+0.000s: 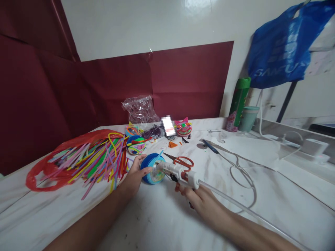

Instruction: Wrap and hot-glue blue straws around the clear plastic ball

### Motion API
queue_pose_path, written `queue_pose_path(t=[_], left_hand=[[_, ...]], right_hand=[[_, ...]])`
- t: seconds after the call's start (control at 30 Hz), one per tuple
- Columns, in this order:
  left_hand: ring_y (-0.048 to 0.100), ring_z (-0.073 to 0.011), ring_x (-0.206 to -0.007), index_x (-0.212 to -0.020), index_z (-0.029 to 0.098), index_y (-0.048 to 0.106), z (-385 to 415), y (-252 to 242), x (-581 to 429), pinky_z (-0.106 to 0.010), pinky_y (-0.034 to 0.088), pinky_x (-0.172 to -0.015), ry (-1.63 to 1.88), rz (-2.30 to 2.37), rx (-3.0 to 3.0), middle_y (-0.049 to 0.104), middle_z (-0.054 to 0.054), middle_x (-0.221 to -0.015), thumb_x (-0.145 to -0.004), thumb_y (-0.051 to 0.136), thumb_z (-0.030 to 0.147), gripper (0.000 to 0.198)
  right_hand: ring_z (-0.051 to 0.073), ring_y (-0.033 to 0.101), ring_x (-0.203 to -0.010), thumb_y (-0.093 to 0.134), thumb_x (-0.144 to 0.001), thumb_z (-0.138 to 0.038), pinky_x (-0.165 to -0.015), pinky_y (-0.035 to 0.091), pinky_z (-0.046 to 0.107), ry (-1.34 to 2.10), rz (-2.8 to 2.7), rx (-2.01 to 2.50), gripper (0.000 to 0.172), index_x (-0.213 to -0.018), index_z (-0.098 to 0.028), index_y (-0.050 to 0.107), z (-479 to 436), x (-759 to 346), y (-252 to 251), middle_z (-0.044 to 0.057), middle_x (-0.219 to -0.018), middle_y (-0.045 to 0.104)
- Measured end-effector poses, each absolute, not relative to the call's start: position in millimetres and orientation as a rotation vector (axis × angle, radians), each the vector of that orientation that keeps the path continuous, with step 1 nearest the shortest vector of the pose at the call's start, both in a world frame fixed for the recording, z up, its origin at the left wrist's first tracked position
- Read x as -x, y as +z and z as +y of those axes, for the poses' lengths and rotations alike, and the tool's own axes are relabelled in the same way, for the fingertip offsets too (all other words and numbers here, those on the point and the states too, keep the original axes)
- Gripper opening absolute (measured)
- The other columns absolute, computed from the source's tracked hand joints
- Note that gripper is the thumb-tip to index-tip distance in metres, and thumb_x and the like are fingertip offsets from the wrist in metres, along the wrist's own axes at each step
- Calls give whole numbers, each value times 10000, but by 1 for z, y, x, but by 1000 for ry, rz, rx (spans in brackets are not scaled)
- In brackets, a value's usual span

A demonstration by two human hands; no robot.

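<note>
My left hand (137, 172) is closed around the side of a round blue craft piece (150, 160), wrapped in dark and light blue pipe cleaners, with a clear middle facing right. In my right hand (192, 195) is a white hot glue gun (174, 170), its nozzle end right at the clear middle of the piece; whether it touches I cannot tell. A long clear glue stick (235, 202) runs out of the gun's back toward the lower right. Orange-handled scissors (184, 162) lie just behind the gun.
Colourful pipe cleaners (96, 160) spill from a red plastic bag (39, 179) at left. Finished-looking craft pieces, one multicoloured (136, 144) and one pink (184, 129), sit behind, near a phone (169, 126). A blue-handled tool (210, 146), cable (253, 188) and spray can (238, 104) are at right.
</note>
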State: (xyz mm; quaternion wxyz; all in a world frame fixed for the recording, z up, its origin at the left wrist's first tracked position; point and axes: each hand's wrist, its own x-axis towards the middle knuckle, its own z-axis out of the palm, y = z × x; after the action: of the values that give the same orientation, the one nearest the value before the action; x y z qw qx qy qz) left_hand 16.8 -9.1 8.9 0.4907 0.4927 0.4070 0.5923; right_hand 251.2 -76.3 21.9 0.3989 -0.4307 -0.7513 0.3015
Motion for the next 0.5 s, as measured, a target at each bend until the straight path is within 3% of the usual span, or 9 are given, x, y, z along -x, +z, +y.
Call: queue_pose_path(t=[0.33,0.5], left_hand=[[547,-210,-1009,-1096,262,493,-8,6,-16,-322,441,-832,1428,957,-1238,567,-24,-1122,-665,697,199,480],[557,-209,-989,-1113,256,483,-8,6,-15,-323,444,-822,1424,958,-1229,578,-28,-1105,-666,689,187,497]], right_hand=[[170,576,-686,371,-896,-326,-673,478,271,767,-1929,1135,298,-860,-201,639,-79,-251,26,20,-761,634],[178,573,-676,370,-891,-349,-648,478,273,769,-1917,1182,312,-862,-198,641,-79,-253,26,30,-750,632]])
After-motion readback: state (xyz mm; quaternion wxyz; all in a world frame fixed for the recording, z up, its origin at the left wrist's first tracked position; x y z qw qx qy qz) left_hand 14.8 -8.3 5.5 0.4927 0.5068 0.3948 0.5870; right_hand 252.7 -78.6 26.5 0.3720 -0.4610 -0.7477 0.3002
